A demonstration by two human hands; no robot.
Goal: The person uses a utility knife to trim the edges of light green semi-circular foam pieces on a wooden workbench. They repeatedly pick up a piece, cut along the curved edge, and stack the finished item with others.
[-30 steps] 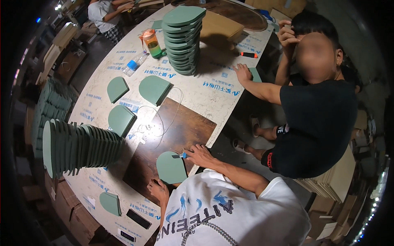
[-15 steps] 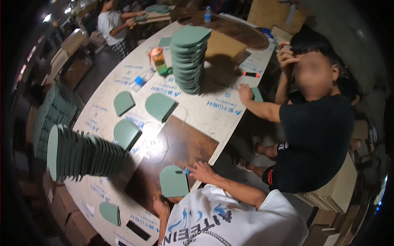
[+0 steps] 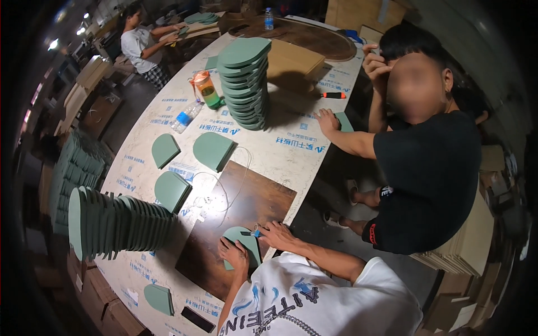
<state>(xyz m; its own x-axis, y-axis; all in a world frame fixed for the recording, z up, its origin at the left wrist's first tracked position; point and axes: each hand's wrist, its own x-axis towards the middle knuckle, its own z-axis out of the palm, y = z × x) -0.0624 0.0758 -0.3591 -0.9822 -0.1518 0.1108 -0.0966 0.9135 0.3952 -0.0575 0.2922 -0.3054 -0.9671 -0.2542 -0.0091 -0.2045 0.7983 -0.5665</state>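
A green rounded panel, arched at one end, lies on the brown board in front of me. My left hand rests flat on its left part with the fingers spread. On its right side, my right hand grips a small blue-handled tool, whose dark flat tip lies over the panel near its upper edge. The tool's exact kind is too small to make out. To the left, a long row of similar green panels leans together on the table.
A tall stack of green panels stands farther back beside an orange-and-green bottle and a clear bottle. Several loose panels and a thin cord lie mid-table. A co-worker in black at the right rests a hand near a red-and-black tool.
My left hand has moved from the panel's lower left edge up onto its face. My right hand stays at the upper right with the tool. The view has shifted slightly.
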